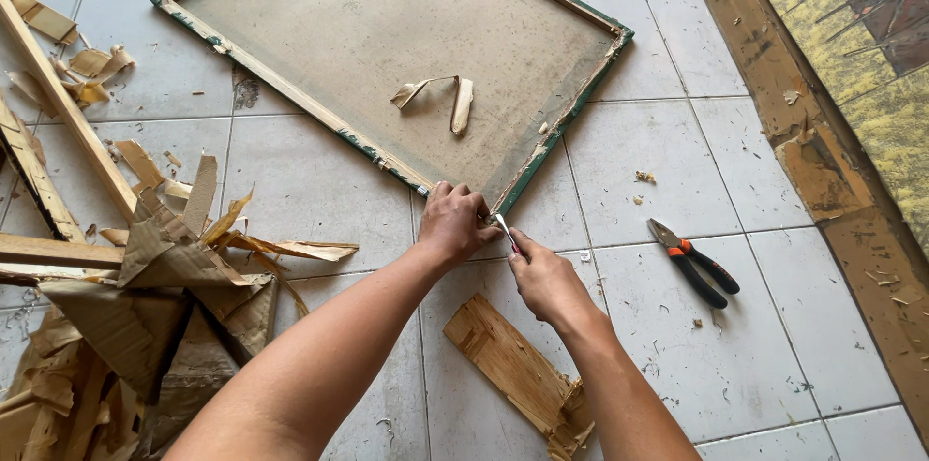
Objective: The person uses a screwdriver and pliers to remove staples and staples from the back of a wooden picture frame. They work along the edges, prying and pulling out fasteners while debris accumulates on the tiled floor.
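Note:
A canvas on a wooden stretcher frame [290,91] lies face down on the tiled floor, its green edge showing. My left hand [453,222] grips the frame's near corner. My right hand [545,279] holds a small metal tool [506,231] with its tip pressed at that same corner, right beside my left fingers. A curled strip of torn backing [440,98] rests on the canvas back.
Pliers with red and black handles [695,263] lie on the tiles to my right. A splintered wood piece [518,374] sits under my forearms. Torn cardboard and wooden slats [145,297] pile up at the left. Another painted canvas [861,55] leans at the right.

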